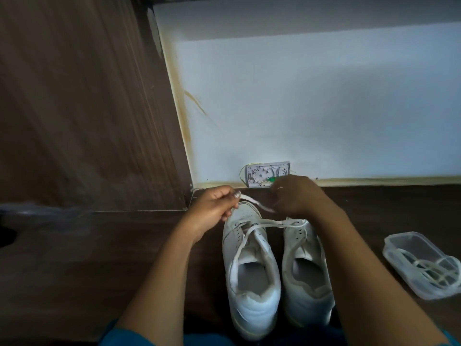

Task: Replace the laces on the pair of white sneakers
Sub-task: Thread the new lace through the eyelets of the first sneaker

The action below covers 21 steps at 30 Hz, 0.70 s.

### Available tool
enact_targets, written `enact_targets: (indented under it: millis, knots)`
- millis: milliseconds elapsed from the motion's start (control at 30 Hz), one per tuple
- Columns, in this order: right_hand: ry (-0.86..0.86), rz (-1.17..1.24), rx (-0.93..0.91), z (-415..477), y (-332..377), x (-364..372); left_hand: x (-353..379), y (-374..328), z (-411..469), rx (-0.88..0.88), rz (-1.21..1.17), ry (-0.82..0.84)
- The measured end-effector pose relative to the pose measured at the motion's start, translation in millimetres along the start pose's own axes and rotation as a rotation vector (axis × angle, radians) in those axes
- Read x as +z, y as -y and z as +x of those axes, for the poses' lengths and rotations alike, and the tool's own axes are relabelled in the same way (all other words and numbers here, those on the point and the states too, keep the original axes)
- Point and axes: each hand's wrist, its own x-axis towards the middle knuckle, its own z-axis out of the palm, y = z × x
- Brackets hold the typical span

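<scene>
A white lace [252, 201] is pinched by the left hand [212, 208] and right hand [296, 196]; slack draped across both white sneakers [252, 313] could be snagged when pulled

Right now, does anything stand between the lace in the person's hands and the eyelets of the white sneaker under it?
Nothing visible does. The flat white lace, held between the left hand and right hand, hangs just above the white low-top sneaker; only a slack lace strand drapes across its eyelets.

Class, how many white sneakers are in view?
2. The left sneaker and the right sneaker stand side by side on the floor; none appears hidden.
</scene>
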Motion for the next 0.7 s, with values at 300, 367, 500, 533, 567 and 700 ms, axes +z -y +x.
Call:
enact_targets:
  millis: [300, 367, 500, 533, 567, 700]
  knots:
    - [0.004, 0.505, -0.277, 0.0, 22.1, 19.1, 7.3, -4.9, 1.2, -0.184, 0.050, -0.046]
    - [-0.011, 0.522, -0.203, 2.2, 17.0, 17.0, 6.0, -5.1, -0.8, -0.308, 0.143, 0.032]
    - [0.115, 0.385, -0.135, 2.6, 20.9, 29.0, 15.1, -5.6, -5.1, -0.466, 0.338, 0.197]
    - [0.161, 0.387, -0.102, 1.8, 24.7, 33.6, 16.5, -6.0, -4.8, -0.482, 0.319, 0.189]
    - [0.195, 0.393, -0.076, 2.3, 27.3, 38.5, 17.4, -6.7, -4.3, -0.485, 0.306, 0.178]
    - [0.255, 0.350, -0.114, 3.1, 30.7, 40.7, 17.7, -9.9, -4.1, -0.483, 0.338, 0.065]
